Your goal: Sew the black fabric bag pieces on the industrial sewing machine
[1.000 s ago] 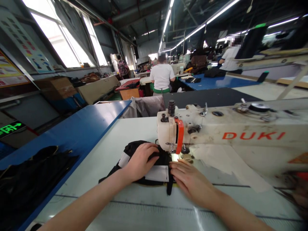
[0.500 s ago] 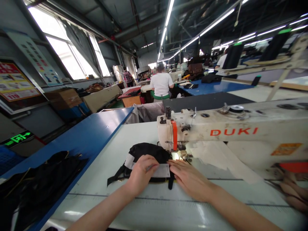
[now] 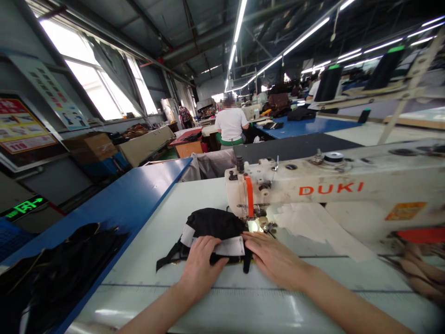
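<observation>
A black fabric piece (image 3: pixel 212 221) lies on the pale sewing table, its right end close to the needle area of a sewing machine (image 3: pixel 250 185). A white strip (image 3: pixel 231 246) lies along the front of the fabric, and a second white patch shows at its left. My left hand (image 3: pixel 203 260) rests on the fabric and the strip's left end, fingers stretched forward and thumb apart. Flat beside the needle area, my right hand (image 3: pixel 271 253) touches the strip's right end with its fingers extended. Black straps stick out at the fabric's left and front.
White sheet material (image 3: pixel 320 227) lies under the machine arm. On the left, a blue table (image 3: pixel 139 185) bears a heap of black garments (image 3: pixel 62 269). Thread cones (image 3: pixel 328 84) stand at the upper right. A person in a white shirt (image 3: pixel 231 124) sits further ahead.
My left hand has gone from pinched, curled fingers above the strip to lying flat on the fabric. My right hand stays at the strip's right end. The view has shifted slightly.
</observation>
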Available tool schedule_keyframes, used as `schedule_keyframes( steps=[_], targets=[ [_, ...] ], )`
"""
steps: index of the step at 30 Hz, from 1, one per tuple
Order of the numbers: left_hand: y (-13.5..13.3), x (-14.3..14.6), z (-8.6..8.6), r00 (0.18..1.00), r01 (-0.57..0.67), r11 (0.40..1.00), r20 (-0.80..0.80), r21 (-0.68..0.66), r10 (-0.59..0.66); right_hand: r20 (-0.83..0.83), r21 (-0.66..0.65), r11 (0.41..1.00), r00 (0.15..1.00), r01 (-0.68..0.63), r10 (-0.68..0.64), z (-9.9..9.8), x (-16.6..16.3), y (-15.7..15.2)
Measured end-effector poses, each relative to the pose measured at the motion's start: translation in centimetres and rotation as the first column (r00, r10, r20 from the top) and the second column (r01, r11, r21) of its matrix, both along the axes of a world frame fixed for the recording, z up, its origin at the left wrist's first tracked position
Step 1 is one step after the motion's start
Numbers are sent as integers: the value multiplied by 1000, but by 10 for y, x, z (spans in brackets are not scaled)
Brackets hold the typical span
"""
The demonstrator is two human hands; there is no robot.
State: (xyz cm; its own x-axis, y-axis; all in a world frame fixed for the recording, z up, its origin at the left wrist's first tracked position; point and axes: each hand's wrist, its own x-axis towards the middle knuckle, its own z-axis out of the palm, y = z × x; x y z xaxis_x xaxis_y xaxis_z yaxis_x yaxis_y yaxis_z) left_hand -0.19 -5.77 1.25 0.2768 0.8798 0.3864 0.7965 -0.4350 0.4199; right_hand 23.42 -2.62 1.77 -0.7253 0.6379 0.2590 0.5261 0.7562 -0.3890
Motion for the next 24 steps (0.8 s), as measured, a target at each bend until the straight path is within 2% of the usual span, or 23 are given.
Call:
schedule_keyframes(
  steps=[5, 9, 12, 16, 21, 24],
  targets=[
    [11, 7, -1, 995, 8, 994, 102, -109, 3, -8, 2, 1000, 1000, 3, -3, 1, 0, -1],
    [17, 12, -1, 992, 38, 998, 123, -47, -31, -4, 1, 1000, 1000, 10, -10, 0, 0, -1],
    [19, 15, 7, 990, 78, 996, 115, 32, -81, 6, -1, 1000, 1000, 17, -17, 0, -1, -1],
    [22, 14, 19, 984, 140, 990, 110, 15, -140, -1, -5, 1000, 1000, 25, -25, 1, -1, -2],
    [25, 6, 18, 987, 95, 995, 128, 14, -96, -15, -3, 1000, 1000, 19, -19, 0, 0, -1],
    [30, 18, 12, 979, 64, 995, 187, 71, -77, -6, 1, 1000, 1000, 12, -12, -1, 0, -1]
  ],
)
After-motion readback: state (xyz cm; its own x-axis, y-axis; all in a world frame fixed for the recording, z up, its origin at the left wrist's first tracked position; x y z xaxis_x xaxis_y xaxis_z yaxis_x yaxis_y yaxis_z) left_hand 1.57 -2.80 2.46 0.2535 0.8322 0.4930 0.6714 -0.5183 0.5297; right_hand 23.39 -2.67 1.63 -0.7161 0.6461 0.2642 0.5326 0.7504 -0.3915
